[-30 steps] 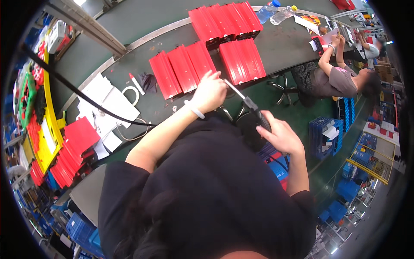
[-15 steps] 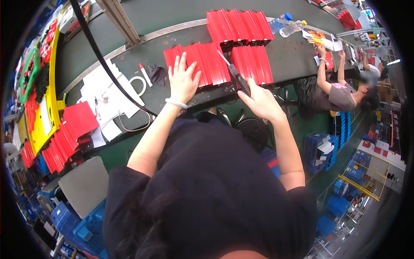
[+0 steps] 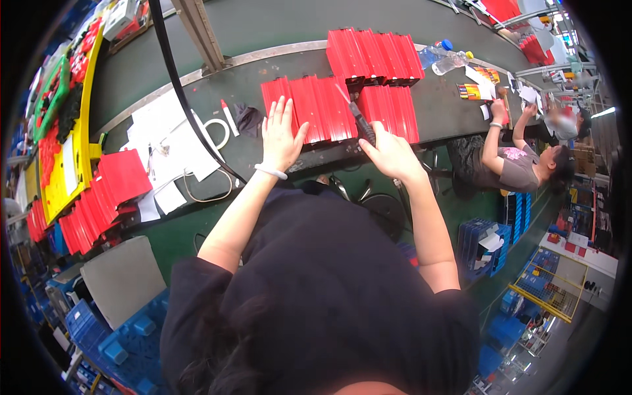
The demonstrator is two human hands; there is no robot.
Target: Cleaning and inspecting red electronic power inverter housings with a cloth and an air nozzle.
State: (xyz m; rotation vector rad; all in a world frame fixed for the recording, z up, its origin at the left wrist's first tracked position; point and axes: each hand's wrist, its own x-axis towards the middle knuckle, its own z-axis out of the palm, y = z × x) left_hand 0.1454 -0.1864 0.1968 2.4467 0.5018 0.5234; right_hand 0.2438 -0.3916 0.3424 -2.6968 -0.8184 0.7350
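Note:
My left hand (image 3: 282,137), a pale band at its wrist, lies with fingers stretched over the left end of a near row of red ribbed metal housings (image 3: 321,108). In my right hand (image 3: 395,158) is a screwdriver (image 3: 363,123), gripped by its dark handle. Its thin shaft points up and left, over the right end of that row; whether the tip touches a housing I cannot tell. Just right of the tool stands another group of red housings (image 3: 395,112). Farther back, a stack of red housings (image 3: 375,58) sits on the dark bench.
White papers (image 3: 168,135), a tape roll (image 3: 217,133), a red-capped marker (image 3: 230,117) and a dark cloth (image 3: 249,120) lie to the left. A black cable (image 3: 178,85) hangs across. Bottles (image 3: 451,64) stand behind right. A co-worker (image 3: 520,164) sits at the right.
The whole view has shifted slightly, with the bench lower in it. Both my hands keep nearly the same places on the housings. The co-worker's hands have come down from a raised white sheet.

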